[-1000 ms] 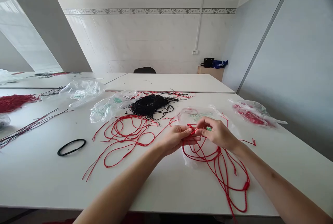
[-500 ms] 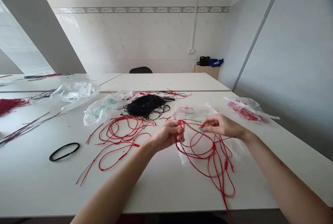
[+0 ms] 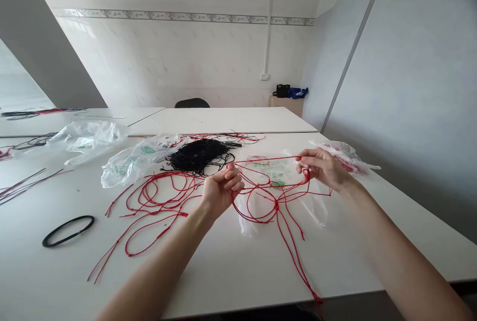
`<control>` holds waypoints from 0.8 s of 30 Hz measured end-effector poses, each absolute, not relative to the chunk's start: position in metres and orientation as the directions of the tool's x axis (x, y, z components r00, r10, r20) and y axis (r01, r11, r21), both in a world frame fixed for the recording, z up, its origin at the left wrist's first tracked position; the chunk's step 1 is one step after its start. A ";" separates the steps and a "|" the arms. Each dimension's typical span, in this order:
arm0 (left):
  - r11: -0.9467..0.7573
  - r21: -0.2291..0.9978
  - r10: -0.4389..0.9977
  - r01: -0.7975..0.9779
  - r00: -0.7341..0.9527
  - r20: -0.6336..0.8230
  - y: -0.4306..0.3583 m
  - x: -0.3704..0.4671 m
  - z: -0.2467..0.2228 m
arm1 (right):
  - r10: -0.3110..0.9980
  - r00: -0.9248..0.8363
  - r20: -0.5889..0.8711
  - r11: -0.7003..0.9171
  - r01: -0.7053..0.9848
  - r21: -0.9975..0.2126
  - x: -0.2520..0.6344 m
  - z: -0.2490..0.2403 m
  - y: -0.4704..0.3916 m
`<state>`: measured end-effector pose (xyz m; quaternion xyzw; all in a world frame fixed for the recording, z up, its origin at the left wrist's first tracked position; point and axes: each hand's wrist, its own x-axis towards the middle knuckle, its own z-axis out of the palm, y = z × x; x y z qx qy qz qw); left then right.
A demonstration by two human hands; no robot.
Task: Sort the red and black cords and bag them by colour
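Note:
My left hand (image 3: 222,188) is closed, its thumb and fingers pinching a red cord near the middle of the table. To its right, my right hand (image 3: 319,166) grips the same tangle of red cord (image 3: 276,205) between thumb and fingers. One strand runs nearly straight between both hands, while several loops hang below it. The cord ends trail down to the table's front edge. Beneath the loops lies a clear plastic bag (image 3: 274,169) with green print. More red cords (image 3: 156,194) lie in loops left of my left hand.
A black cord bundle (image 3: 199,156) sits behind my left hand. Clear bags (image 3: 128,162) lie to its left, and a black ring (image 3: 69,230) at the front left. Another bag (image 3: 348,156) with red contents is behind my right hand. Dark thin cords (image 3: 26,187) lie far left.
My hands have moved apart, the right one rightward and up, the left one leftward. A red strand is now stretched between them. The view has shifted right.

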<state>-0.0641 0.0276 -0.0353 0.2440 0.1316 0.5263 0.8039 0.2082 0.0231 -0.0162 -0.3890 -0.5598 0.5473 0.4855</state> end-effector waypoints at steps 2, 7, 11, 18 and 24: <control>0.324 0.533 0.912 -0.782 0.408 0.045 0.028 -0.064 -0.035 | 0.961 -0.243 0.132 0.113 -0.091 -0.989 0.208 -0.015 0.022; 0.328 0.547 0.902 -0.770 0.427 0.061 0.028 -0.064 -0.035 | 0.935 -0.322 0.150 0.101 -0.165 -0.981 0.207 -0.015 0.021; 0.320 0.540 0.902 -0.778 0.424 0.076 0.029 -0.065 -0.036 | 0.926 -0.267 0.266 0.233 -0.147 -0.961 0.207 -0.019 0.024; 0.326 0.540 0.901 -0.776 0.427 0.069 0.028 -0.066 -0.035 | 0.935 -0.089 0.342 0.353 0.198 -0.914 0.211 -0.024 0.031; 0.318 0.542 0.898 -0.778 0.430 0.090 0.031 -0.066 -0.039 | 0.952 -0.050 0.302 0.301 0.320 -0.898 0.221 -0.024 0.031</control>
